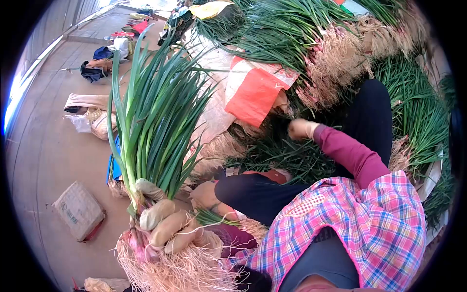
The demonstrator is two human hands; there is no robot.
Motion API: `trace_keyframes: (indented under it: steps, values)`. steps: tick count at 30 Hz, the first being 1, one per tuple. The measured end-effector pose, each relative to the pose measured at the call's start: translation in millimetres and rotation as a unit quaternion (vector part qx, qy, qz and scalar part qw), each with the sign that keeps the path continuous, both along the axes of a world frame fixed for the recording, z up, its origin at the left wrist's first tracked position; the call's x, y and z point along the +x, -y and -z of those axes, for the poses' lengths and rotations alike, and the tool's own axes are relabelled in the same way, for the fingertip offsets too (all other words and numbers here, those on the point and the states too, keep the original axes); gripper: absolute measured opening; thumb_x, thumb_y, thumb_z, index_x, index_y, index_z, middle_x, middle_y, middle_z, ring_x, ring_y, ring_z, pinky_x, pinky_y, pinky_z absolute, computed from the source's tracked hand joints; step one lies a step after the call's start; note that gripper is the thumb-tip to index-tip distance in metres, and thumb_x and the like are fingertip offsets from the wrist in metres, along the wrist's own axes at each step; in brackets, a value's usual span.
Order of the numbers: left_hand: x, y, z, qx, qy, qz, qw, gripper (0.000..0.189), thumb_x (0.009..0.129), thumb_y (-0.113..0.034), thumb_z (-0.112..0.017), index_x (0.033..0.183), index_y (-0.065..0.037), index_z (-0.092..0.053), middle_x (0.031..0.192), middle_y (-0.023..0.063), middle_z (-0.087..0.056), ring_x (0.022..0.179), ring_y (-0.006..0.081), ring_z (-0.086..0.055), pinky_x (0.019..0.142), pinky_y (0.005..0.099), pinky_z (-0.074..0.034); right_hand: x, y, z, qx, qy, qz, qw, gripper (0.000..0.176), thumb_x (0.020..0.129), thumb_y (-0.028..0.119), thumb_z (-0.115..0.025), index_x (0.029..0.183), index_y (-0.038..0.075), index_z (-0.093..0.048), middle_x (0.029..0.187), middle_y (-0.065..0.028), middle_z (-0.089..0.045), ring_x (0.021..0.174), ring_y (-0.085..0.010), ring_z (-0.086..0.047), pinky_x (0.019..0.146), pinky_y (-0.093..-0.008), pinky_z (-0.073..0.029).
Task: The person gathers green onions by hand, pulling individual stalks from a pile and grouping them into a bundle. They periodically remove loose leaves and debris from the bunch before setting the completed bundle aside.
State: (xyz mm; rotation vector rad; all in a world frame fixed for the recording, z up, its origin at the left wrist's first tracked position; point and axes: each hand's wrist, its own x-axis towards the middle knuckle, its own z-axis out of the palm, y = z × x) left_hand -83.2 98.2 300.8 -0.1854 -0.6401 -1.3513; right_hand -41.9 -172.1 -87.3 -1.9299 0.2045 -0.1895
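My left hand [168, 226], in a pale glove, is wrapped round a thick bunch of spring onions [155, 117]. Their long green leaves stand upward, while the pinkish bulbs and a mass of pale roots hang below the fingers. My right hand [301, 129] is over dark green leaves [296, 155], close to a red and white sack [255, 92]. Its fingers look curled, and whatever they may hold is hidden. More spring onions with bushy roots [335, 63] are heaped just beyond that hand.
Spring onions [413, 102] also lie along my right side. My bent legs [262, 192] are in the middle. On the floor to the left are a square, cloth-like block [79, 210], a bundle of cloth and bags [97, 117], and dark clothing [97, 68].
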Motion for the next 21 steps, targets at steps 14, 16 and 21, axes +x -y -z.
trace_keyframes:
  steps: [14, 16, 21]
  values:
    - [-30, -16, 9, 0.001, -0.004, -0.021, 1.000, 0.068, 0.088, -0.016, -0.058, 0.145, -0.003, -0.024, 0.100, 0.0041, -0.053, 0.083, 0.0163, -0.056, 0.069, 0.0333, -0.048, 104, 55, -194, 0.225, 0.264, 0.064, 0.936, 0.024, 0.091, 0.016, -0.062, 0.109, 0.002, -0.067, 0.091, -0.0016, -0.065, 0.085, -0.0116, -0.055, 0.082, -0.0265, -0.045]
    - [-30, -15, 10, 0.002, -0.006, -0.026, 1.000, 0.067, 0.088, -0.017, -0.057, 0.145, -0.003, -0.024, 0.100, 0.0041, -0.053, 0.083, 0.0164, -0.056, 0.069, 0.0332, -0.048, 113, 69, -190, 0.260, 0.209, 0.005, 0.943, 0.025, 0.092, 0.016, -0.059, 0.110, 0.001, -0.067, 0.093, -0.0043, -0.066, 0.086, -0.0131, -0.057, 0.083, -0.0284, -0.046]
    - [-27, -10, 11, 0.007, -0.016, -0.028, 0.999, 0.067, 0.089, -0.017, -0.057, 0.145, -0.003, -0.024, 0.099, 0.0042, -0.053, 0.082, 0.0165, -0.056, 0.068, 0.0331, -0.048, 75, 57, -209, 0.101, 0.159, 0.033, 0.982, 0.037, 0.087, 0.021, -0.064, 0.121, 0.008, -0.062, 0.102, -0.0070, -0.068, 0.094, -0.0172, -0.062, 0.081, -0.0311, -0.048]
